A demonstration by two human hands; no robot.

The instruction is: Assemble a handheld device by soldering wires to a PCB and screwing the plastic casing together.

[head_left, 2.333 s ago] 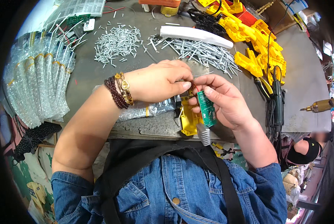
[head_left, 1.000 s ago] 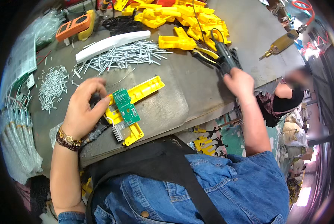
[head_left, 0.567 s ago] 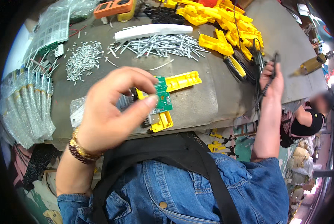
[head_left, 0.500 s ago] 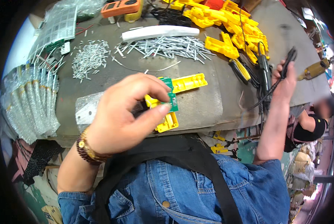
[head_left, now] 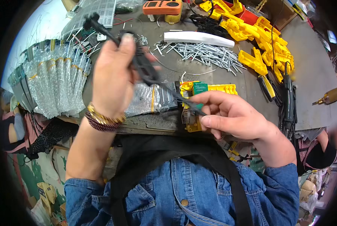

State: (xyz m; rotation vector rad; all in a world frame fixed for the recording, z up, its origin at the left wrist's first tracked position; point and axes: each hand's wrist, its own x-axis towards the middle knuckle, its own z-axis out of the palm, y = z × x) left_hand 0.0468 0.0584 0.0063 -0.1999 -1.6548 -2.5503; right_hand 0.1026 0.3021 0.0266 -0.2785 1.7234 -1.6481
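My left hand (head_left: 113,81), raised at the left and slightly blurred, is closed around a bundled black cable (head_left: 142,67) with a plug-like end sticking up. The cable runs down to the right. There my right hand (head_left: 238,116) pinches its other end between thumb and fingers; the very tip is hard to make out. Just behind that hand lies an open yellow plastic housing (head_left: 225,88) with a green circuit board (head_left: 201,87) in it. Part of the housing is hidden by my fingers. A clear plastic bag (head_left: 140,98) with flat pieces lies left of it.
Metal pins (head_left: 202,54) are piled beside a white strip (head_left: 198,38). Bubble-wrapped bundles (head_left: 57,84) stand at the left. Behind are an orange meter (head_left: 162,6) and yellow housings (head_left: 247,32). Pliers (head_left: 266,88), a black corded tool (head_left: 288,94) and a power screwdriver (head_left: 331,96) lie right.
The black cable has come from the far right to over the front of the bench. My left hand has left the circuit board and now holds the bundle; my right hand grips its end.
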